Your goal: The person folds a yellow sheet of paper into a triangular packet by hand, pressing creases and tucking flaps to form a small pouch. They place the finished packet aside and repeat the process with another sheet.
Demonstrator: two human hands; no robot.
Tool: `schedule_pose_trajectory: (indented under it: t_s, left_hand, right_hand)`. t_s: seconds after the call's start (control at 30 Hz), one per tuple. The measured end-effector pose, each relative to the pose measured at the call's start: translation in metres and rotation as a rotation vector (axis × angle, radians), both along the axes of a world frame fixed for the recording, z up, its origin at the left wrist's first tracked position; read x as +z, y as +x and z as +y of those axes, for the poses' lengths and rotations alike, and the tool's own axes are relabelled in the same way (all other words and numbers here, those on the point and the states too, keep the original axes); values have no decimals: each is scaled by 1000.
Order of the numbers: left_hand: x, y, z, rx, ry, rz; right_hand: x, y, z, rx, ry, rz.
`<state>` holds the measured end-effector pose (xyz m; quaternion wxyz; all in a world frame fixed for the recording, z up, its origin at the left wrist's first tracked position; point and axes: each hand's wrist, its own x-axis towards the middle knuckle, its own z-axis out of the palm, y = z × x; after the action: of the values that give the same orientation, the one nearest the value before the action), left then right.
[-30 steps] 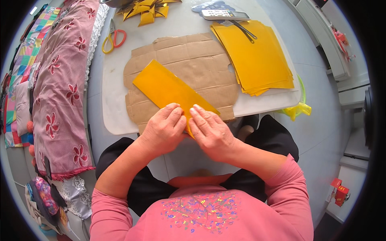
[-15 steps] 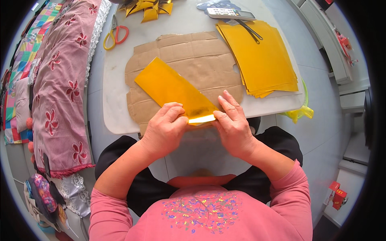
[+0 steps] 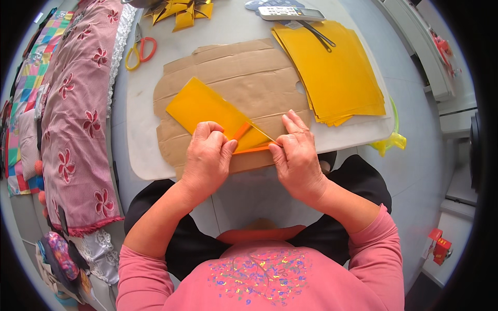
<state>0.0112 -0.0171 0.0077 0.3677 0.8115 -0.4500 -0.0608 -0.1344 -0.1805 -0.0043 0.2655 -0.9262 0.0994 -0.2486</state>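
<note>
A strip of shiny golden paper (image 3: 202, 103) lies slantwise over a brown cardboard sheet (image 3: 244, 67), its near end folded along an orange-looking edge. At the left of that fold, my left hand (image 3: 207, 155) pinches the paper between thumb and bent fingers. My right hand (image 3: 298, 158) grips the fold's right end with thumb and forefinger, its other fingers pointing up and away. The part of the paper under the fingertips is hidden.
A stack of golden sheets (image 3: 332, 78) lies at the right, with black-handled scissors (image 3: 319, 36) and a white remote (image 3: 290, 13) at its top. Red-and-yellow-handled scissors (image 3: 140, 52) lie far left, near folded golden pieces (image 3: 181, 13). A yellow bag (image 3: 391, 142) hangs at the table's (image 3: 142, 140) right edge.
The near edge of the golden paper has turned from a bright white glare to an orange fold. My left hand has shifted slightly left and up, and the view has moved a little.
</note>
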Motion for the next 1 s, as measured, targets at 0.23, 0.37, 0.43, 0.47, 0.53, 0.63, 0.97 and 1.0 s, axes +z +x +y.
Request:
schedule_pose_trajectory:
  t_s: [0.23, 0.37, 0.43, 0.47, 0.53, 0.63, 0.97, 1.0]
  left_hand:
    - [2, 5, -2, -57, 30, -95]
    - [1, 4, -5, -50, 33, -79]
    - [-1, 5, -5, -40, 35, -75]
    - [-2, 5, -5, -44, 38, -85]
    - [-2, 6, -5, -48, 47, -107]
    - [-2, 5, -6, -39, 61, -109]
    - [-1, 5, -10, 8, 67, -126]
    - [-2, 5, -9, 6, 62, -134]
  right_hand:
    - [0, -5, 15, 246, -307, 37]
    - [-9, -10, 30, 329, -322, 86]
    - [-13, -10, 33, 345, -314, 108]
    - [-15, -10, 34, 346, -327, 120]
    - [-16, -11, 37, 341, -328, 127]
    - [-18, -11, 40, 330, -326, 130]
    - [-17, -7, 41, 319, -350, 129]
    - [-18, -6, 42, 315, -356, 122]
